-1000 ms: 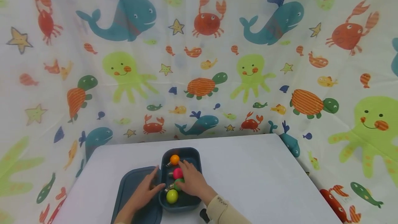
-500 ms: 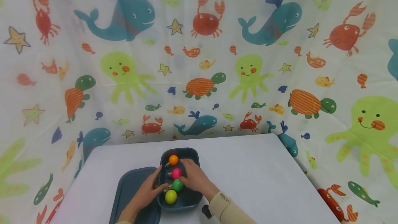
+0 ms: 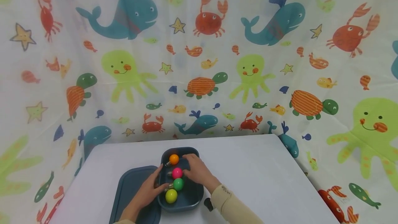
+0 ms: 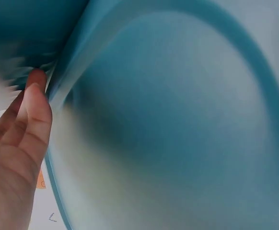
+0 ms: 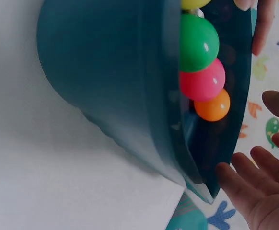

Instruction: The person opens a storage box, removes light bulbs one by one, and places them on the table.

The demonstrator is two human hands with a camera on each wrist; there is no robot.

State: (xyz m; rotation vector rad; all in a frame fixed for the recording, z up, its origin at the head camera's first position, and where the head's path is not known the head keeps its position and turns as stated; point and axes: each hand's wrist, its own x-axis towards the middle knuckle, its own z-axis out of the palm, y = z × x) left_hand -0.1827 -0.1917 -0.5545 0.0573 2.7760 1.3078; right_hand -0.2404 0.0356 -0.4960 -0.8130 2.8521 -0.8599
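A dark blue bin point(image 3: 194, 203) holds a column of colored bulbs with screw bases: an orange bulb point(image 3: 174, 159) at the far end, then a pink bulb point(image 3: 177, 173), a green bulb point(image 3: 178, 184) and a yellow bulb point(image 3: 171, 196) nearest me. My left hand point(image 3: 149, 191) is at the bin's left rim, fingers fairly straight, with the thumb tip by the green bulb's base. Over the bin's right side, my right hand point(image 3: 200, 173) has loosely bent fingers and holds nothing. In the right wrist view, its fingertips point(image 5: 226, 172) are right at the bin's rim.
A flat dark blue lid or tray point(image 3: 133, 175) lies directly left of the bin, partly under my left forearm. Near my right sleeve is a small black object point(image 3: 208, 204). The white table point(image 3: 248, 172) extends right, to a sea-animal curtain point(image 3: 199, 58) behind.
My right hand has drawn back to the right from the bulbs, uncovering the green and pink ones. The left hand has shifted slightly right to the bin's rim. The bulbs keep their places.
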